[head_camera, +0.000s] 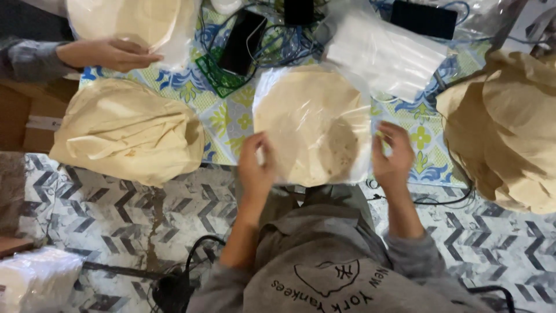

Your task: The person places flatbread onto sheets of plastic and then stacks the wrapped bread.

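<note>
Two hands gripping one bagged flatbread [313,124] between them, left hand [255,165] clamped on its left edge, right hand [394,153] on its right

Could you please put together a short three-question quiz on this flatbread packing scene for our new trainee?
1. True or false: both of the person's hands hold the clear bag of round flatbreads.
2. Which hand is at the bag's right edge: A) left hand B) right hand C) the co-worker's hand?
3. What lies on the patterned cloth to the left of the bag?

Key:
1. True.
2. B.
3. A loose pile of flatbreads.
</note>
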